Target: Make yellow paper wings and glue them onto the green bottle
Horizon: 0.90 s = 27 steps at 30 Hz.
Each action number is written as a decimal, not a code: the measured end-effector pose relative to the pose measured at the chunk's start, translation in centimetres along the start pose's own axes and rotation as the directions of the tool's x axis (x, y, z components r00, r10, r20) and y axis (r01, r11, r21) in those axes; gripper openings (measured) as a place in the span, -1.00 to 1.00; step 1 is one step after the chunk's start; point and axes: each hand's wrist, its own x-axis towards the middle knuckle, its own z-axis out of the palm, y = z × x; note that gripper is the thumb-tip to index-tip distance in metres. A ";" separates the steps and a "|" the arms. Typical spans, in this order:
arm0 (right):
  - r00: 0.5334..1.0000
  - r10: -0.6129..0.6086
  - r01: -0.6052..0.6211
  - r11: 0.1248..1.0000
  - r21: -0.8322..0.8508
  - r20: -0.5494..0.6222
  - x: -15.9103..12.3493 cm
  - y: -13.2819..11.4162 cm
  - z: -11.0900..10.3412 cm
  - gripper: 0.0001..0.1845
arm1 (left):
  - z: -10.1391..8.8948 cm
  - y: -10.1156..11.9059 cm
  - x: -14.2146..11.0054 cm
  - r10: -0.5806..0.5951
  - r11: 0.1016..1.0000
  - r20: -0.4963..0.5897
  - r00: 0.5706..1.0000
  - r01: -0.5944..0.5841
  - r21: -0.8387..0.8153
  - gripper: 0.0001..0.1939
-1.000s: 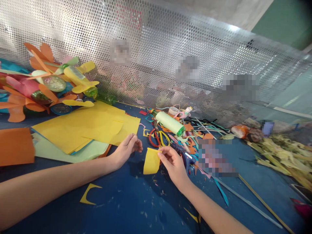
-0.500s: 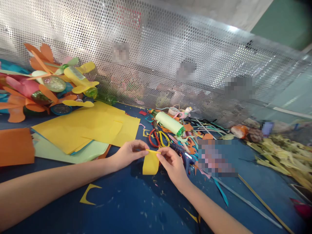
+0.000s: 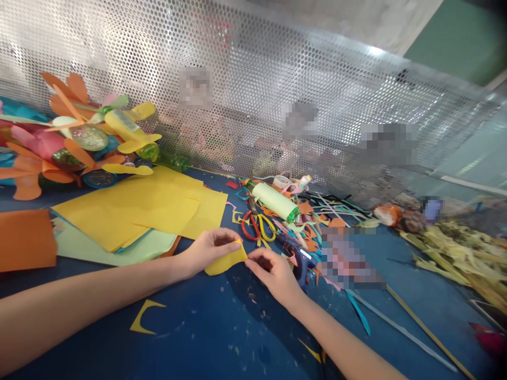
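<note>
A small piece of yellow paper (image 3: 225,262) is held above the blue table, pinched at its upper edge by my left hand (image 3: 212,249). The thumb and fingers of my right hand (image 3: 273,272) close on its right corner. The paper tilts, its lower part hanging to the left beneath my left fingers. Just beyond my hands lie scissors with red and yellow handles (image 3: 266,227). A dark blue glue gun (image 3: 304,264) rests right behind my right hand, partly hidden by it.
Yellow sheets (image 3: 158,203) and pale green sheets (image 3: 106,243) are stacked at left, below paper-petalled bottles (image 3: 127,126). A green bottle wrapped in pale paper (image 3: 275,200) lies among colourful scraps. A perforated metal panel (image 3: 253,68) stands behind. Dry husks (image 3: 467,248) lie at right.
The yellow paper has turned from hanging straight down to slanting leftward under my left hand. My right hand has shifted slightly left and down, to the paper's corner.
</note>
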 end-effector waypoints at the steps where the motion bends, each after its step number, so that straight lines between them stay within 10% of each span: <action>1: 1.000 0.001 -0.001 1.000 0.001 0.005 0.0 -0.1 0.0 -0.82 | 0.0 0.0 0.0 0.017 1.000 0.010 1.000 -0.017 -0.001 -0.83; 7: 0.980 -0.157 0.099 0.915 -0.391 -0.121 1.1 -0.4 -1.4 -0.83 | 0.1 0.1 0.1 0.006 1.000 0.018 1.000 -0.005 -0.013 -0.79; 11: 0.979 -0.202 0.112 0.598 -0.794 -0.014 3.8 -1.0 -2.5 -0.87 | 0.2 0.0 0.2 -0.030 0.999 0.009 1.000 0.030 0.018 -0.73; 14: 1.000 -0.007 0.001 0.418 -0.908 -0.002 6.2 -1.8 -2.2 -0.83 | 0.2 0.2 0.0 -0.031 0.999 -0.002 1.000 0.031 0.038 -0.74; 27: 0.961 0.244 -0.233 0.458 -0.858 -0.130 11.2 -2.8 -1.7 -0.60 | 0.0 0.0 -0.1 0.025 0.999 0.031 0.999 -0.024 -0.037 -0.72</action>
